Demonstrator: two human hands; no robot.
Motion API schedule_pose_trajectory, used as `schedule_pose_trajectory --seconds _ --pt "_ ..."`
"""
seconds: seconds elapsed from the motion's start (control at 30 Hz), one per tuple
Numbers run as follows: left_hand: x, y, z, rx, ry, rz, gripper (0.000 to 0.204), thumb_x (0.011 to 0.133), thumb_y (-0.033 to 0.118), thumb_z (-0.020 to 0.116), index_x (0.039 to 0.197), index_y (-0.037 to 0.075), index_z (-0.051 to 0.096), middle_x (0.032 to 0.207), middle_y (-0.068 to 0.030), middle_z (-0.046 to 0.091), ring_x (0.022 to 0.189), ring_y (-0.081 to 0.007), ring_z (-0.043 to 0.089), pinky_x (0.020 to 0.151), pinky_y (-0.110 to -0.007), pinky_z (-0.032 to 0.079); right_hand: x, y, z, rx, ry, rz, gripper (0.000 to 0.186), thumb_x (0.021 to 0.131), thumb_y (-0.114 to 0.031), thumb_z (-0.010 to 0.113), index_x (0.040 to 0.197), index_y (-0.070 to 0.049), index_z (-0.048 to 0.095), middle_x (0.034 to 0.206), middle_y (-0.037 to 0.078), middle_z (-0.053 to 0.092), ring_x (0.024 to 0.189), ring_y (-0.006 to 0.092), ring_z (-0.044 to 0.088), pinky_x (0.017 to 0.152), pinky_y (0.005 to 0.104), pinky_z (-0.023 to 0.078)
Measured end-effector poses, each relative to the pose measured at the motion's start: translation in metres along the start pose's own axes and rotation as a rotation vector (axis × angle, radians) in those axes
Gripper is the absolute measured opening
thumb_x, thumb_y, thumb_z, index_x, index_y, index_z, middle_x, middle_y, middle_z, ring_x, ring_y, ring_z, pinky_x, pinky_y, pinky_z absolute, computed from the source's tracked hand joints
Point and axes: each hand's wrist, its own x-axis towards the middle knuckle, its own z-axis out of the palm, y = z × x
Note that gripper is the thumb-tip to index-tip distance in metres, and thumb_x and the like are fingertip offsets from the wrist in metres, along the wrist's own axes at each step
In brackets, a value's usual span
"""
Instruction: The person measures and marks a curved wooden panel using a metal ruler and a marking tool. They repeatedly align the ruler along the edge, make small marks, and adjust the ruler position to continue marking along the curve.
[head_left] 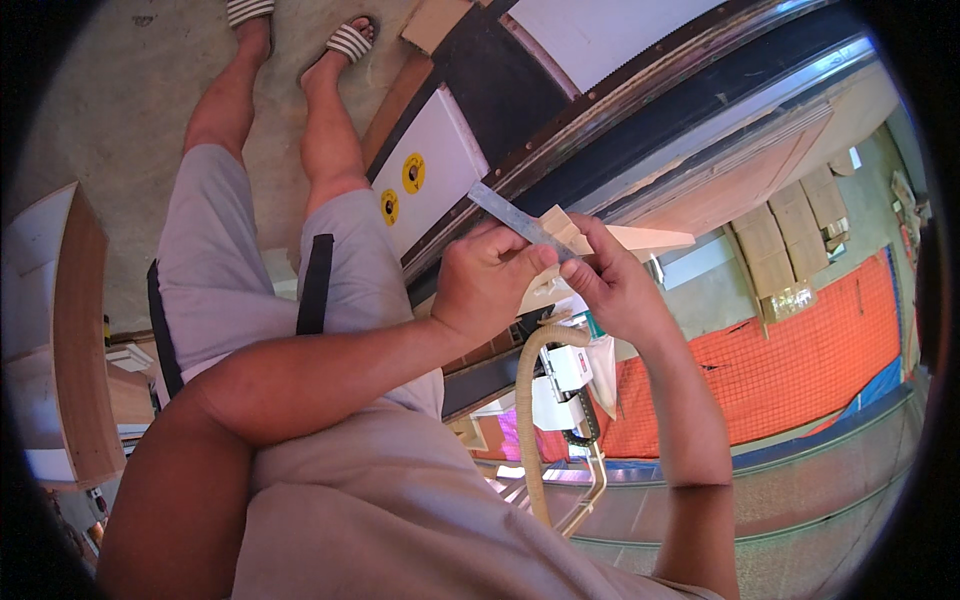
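Observation:
My left hand [488, 282] is closed around a flat grey metal strip [508, 212], whose free end sticks out up and to the left. A piece of light wood [650, 238] lies at the strip's other end, with a pointed end reaching out to the right. My right hand [622, 292] grips this wood, its thumb close to my left thumb at the metal strip. Both hands meet in front of my body, near the edge of a long machine [520, 160]. My fingers partly hide where the strip and the wood touch.
White panels with round yellow stickers [413, 173] are on the machine's side. A beige ribbed hose [527, 400] curves below my hands. Orange mesh [760, 385] and stacked cardboard boxes [785, 235] lie to the right. A wood-edged cabinet [82, 340] stands at the left.

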Motion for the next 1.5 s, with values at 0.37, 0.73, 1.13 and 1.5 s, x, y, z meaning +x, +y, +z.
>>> schedule_pose_trajectory --seconds 0.37,0.73,1.13,1.5 --pt "0.002 0.004 0.002 0.012 -0.009 -0.073 0.016 0.091 0.013 0.079 0.086 -0.001 0.074 0.082 -0.0068 0.068 0.075 -0.0119 0.060 0.068 -0.030 0.048 0.007 0.003 -0.003 0.033 -0.020 -0.029 0.023 0.104 -0.017 0.063 0.122 -0.004 0.055 0.086 0.001 0.055 0.075 0.0101 0.048 0.066 0.0288 0.044" --pt "0.014 0.003 0.009 -0.066 0.077 -0.126 0.027 0.090 0.018 0.078 0.074 0.000 0.068 0.067 -0.0084 0.067 0.058 -0.0155 0.060 0.056 -0.035 0.048 0.014 0.011 0.000 0.066 0.053 -0.060 0.032 0.107 -0.024 0.060 0.134 -0.010 0.054 0.075 -0.001 0.049 0.064 0.0070 0.043 0.057 0.0238 0.040" --pt "0.092 0.000 -0.025 -0.320 -0.578 -0.557 0.035 0.098 0.019 0.070 0.125 0.000 0.060 0.095 -0.0067 0.067 0.084 -0.0142 0.066 0.075 -0.029 0.054 -0.017 -0.024 -0.036 0.441 0.111 0.019 0.077 0.103 -0.057 0.055 0.162 -0.017 0.027 0.067 -0.004 0.043 0.054 0.0052 0.033 0.049 0.0222 0.027" --pt "0.119 0.013 -0.019 -0.069 -0.740 -0.444 0.028 0.085 0.008 0.077 0.111 -0.001 0.071 0.093 -0.0066 0.072 0.075 -0.0124 0.065 0.065 -0.026 0.054 -0.001 -0.003 -0.029 0.280 0.215 -0.002 0.050 0.103 -0.008 0.057 0.152 -0.009 0.045 0.086 -0.002 0.060 0.071 0.0042 0.049 0.064 0.0208 0.039"
